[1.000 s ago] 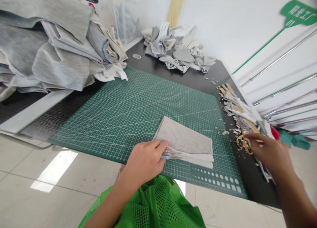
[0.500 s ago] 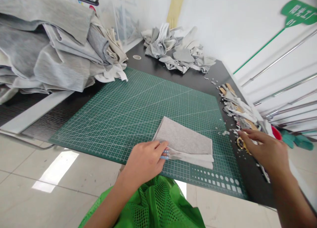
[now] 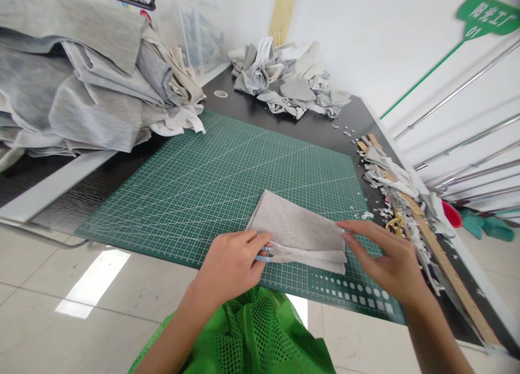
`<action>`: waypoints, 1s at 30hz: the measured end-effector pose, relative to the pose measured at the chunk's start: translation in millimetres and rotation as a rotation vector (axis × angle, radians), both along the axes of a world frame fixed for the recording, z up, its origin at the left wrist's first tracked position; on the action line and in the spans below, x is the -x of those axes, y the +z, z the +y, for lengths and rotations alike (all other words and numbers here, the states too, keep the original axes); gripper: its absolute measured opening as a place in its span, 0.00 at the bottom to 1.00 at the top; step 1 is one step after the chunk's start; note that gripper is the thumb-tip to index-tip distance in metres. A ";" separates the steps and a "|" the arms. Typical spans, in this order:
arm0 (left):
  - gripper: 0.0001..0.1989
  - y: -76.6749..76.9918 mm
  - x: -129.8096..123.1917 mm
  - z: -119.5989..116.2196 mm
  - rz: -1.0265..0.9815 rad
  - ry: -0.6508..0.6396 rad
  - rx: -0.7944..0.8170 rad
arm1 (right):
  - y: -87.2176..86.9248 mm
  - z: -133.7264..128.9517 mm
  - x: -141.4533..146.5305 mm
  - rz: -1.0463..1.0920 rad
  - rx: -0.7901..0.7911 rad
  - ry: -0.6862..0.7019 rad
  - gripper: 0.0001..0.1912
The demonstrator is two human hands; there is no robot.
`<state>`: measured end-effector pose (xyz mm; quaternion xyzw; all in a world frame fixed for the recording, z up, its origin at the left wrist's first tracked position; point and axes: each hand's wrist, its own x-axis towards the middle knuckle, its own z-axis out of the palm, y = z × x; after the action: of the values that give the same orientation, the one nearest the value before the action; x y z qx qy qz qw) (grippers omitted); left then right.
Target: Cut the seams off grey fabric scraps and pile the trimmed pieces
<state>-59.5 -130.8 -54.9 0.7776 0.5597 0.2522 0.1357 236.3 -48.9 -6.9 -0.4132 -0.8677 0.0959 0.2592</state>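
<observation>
A folded piece of grey jersey fabric (image 3: 296, 228) lies on a green cutting mat (image 3: 162, 201). My left hand (image 3: 229, 268) rests at its near edge, pinching the layers together with a small blue-handled tool (image 3: 262, 258) between its fingers. The tool is mostly hidden. My right hand (image 3: 385, 260) is open, fingers spread, close to the fabric's right corner. I cannot tell whether its fingertips touch the cloth. Gold-coloured scissors (image 3: 396, 225) lie among scraps to the right of that hand.
A tall stack of grey fabric (image 3: 81, 92) stands at the left. Crumpled offcuts (image 3: 284, 87) lie at the back of the black table (image 3: 309, 128). A wooden ruler (image 3: 442, 266) and scraps line the right edge. Green mesh (image 3: 252, 336) fills the bottom.
My right hand has moved left, away from the gold scissors, to the fabric and opened. The scissors stay among the scraps. My left hand has barely moved.
</observation>
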 end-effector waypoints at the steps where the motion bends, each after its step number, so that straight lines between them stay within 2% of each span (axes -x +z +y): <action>1: 0.20 0.2 0.9 -0.5 -0.008 -0.006 -0.002 | -0.2 -5.8 4.0 -0.019 0.076 0.063 0.13; 3: 0.20 0.2 2.9 -1.8 -0.017 -0.026 -0.011 | -2.0 -15.9 9.7 -0.099 0.205 0.146 0.16; 6: 0.21 -0.7 6.2 -3.7 -0.014 -0.061 -0.019 | -8.2 -26.1 13.1 -0.182 0.275 0.140 0.18; 12: 0.23 -4.6 11.5 -7.3 -0.014 -0.122 -0.071 | -22.0 -36.6 14.2 -0.048 0.221 0.077 0.09; 18: 0.24 -7.9 11.2 -11.0 0.010 -0.126 -0.152 | -23.5 -47.7 16.9 -0.002 0.221 0.057 0.05; 20: 0.24 -7.6 10.7 -11.7 0.014 -0.124 -0.148 | -23.5 -53.1 16.6 -0.020 0.216 0.048 0.06; 25: 0.22 -5.0 10.1 -13.4 0.032 -0.110 -0.082 | -28.4 -66.7 15.6 -0.102 0.125 0.007 0.18; 30: 0.18 -4.3 9.5 -18.6 0.040 -0.101 -0.049 | -31.7 -74.2 16.5 -0.061 0.140 0.028 0.11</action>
<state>-69.0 -149.4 -59.1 0.8128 0.5160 0.2432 0.1178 219.8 -123.2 -38.6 -0.4210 -0.8720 0.1473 0.2017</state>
